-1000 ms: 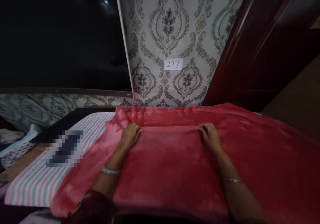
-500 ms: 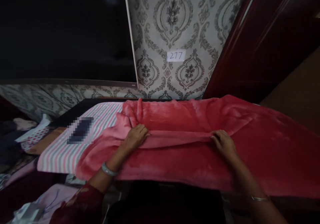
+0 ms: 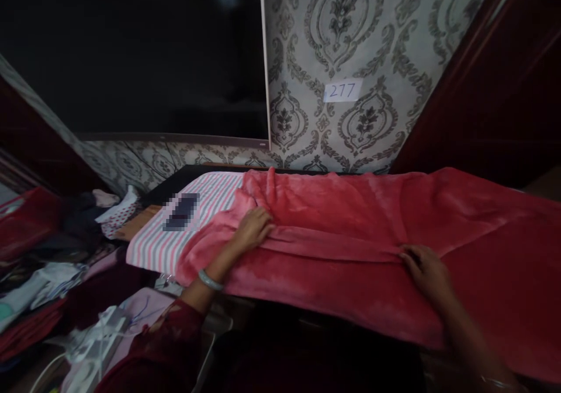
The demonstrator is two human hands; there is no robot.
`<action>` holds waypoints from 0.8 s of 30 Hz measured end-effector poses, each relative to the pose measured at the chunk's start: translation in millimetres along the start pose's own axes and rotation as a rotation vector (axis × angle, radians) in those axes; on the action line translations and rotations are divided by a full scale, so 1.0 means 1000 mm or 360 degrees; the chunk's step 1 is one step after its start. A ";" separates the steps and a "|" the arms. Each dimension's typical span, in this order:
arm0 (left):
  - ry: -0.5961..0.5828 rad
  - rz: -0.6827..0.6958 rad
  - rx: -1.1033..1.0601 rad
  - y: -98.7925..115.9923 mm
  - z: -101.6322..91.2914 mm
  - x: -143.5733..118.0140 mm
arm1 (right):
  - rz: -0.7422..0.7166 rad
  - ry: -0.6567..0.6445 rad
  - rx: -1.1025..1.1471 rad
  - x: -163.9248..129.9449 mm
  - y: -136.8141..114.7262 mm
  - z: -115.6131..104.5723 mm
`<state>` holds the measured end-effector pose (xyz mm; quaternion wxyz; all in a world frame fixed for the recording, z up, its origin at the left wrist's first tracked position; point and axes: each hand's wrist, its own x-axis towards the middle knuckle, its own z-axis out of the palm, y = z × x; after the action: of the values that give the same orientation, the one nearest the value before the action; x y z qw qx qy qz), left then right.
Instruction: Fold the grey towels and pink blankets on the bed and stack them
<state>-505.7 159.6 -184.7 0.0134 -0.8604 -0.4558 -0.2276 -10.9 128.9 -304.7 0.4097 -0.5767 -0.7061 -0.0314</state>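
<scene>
A plush red blanket (image 3: 333, 288) is spread over the table, with a paler fold running across its middle. My left hand (image 3: 255, 228) is closed on the left end of that fold, fingers curled over the fabric. At the fold's right end, my right hand (image 3: 424, 267) pinches the cloth between thumb and fingers. The strip of blanket between the hands lies fairly straight. Wrinkles bunch up just beyond my left hand. Under the blanket's left side shows a pink, grey and white striped cloth (image 3: 149, 250), and a pixelated dark item (image 3: 182, 212) rests on it.
A large dark screen (image 3: 153, 60) hangs on the patterned wall, beside a paper label (image 3: 343, 91) reading 277. Piled clothes (image 3: 48, 288) and a white cable (image 3: 103, 340) lie at the lower left. A dark red panel (image 3: 495, 89) stands at the right.
The view has swung left, so everything sits further right and more of the piled clothes shows. Both hands keep their hold on the blanket's fold.
</scene>
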 end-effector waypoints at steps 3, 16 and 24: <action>0.0205 -0.0672 -0.0033 -0.035 -0.017 0.003 | -0.0035 0.0000 0.0006 0.000 0.002 0.001; 0.0231 -0.1318 -0.0388 -0.100 -0.036 0.016 | 0.0043 -0.0042 0.0006 0.003 -0.009 -0.004; 0.0503 -0.1481 -0.0186 -0.112 -0.076 -0.023 | 0.0016 -0.0022 -0.0004 0.001 -0.005 -0.003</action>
<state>-634.4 189.9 -146.5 -0.0690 -0.5200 -0.7704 -0.3624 -12.9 126.2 -300.1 0.4043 -0.5810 -0.7059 -0.0264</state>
